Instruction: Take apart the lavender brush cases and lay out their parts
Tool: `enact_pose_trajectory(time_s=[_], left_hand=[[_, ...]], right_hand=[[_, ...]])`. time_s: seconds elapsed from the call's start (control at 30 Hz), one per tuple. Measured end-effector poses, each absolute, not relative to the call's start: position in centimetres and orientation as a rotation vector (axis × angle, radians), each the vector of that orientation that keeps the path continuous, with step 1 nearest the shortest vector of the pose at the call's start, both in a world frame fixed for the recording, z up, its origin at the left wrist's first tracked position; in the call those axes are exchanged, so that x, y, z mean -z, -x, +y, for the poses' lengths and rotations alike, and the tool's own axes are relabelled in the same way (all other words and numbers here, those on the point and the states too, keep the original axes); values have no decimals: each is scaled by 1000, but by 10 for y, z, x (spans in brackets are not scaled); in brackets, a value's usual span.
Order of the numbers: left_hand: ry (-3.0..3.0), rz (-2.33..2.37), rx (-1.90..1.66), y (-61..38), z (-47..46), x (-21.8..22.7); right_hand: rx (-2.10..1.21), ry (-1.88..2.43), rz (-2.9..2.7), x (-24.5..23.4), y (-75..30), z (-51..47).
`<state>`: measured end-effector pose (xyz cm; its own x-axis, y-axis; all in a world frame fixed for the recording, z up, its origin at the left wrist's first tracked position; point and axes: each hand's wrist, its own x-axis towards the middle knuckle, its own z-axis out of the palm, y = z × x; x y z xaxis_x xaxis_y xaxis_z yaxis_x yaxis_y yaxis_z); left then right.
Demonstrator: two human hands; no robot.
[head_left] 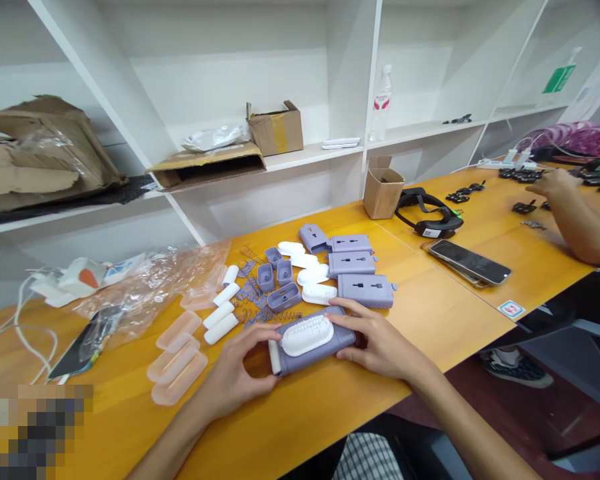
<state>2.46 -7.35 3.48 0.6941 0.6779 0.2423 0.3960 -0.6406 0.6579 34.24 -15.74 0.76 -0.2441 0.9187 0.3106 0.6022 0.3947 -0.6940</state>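
Lavender plastic casing [300, 362] clasped between both hands

Left hand [235, 377] and right hand [375, 340] grip its opposite ends on the orange tabletop [445, 333], with a white bristled brush insert [307, 335] lying on top and loose lavender housings [365, 290] just beyond.

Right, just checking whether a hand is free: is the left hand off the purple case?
No, the left hand is holding one end of the purple case, and the right hand holds the other end.

And here it is, a lavender plastic housing [315, 355] lying flat near the bench's [445, 327] front edge, white bristled brush [307, 335] seated on top, white end cap [275, 357] at its left end!
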Motion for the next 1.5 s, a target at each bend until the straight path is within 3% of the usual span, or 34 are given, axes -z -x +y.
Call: enact_pose_trajectory(time_s=[0.97, 1.5], left_hand=[[-2302, 711, -476, -23, -78, -39], [-2422, 791, -630, -36, -97, -36]], right_hand=[[-531, 1321, -2006, -5, -343, -159], [-540, 1307, -1995, -7, -343, -160]])
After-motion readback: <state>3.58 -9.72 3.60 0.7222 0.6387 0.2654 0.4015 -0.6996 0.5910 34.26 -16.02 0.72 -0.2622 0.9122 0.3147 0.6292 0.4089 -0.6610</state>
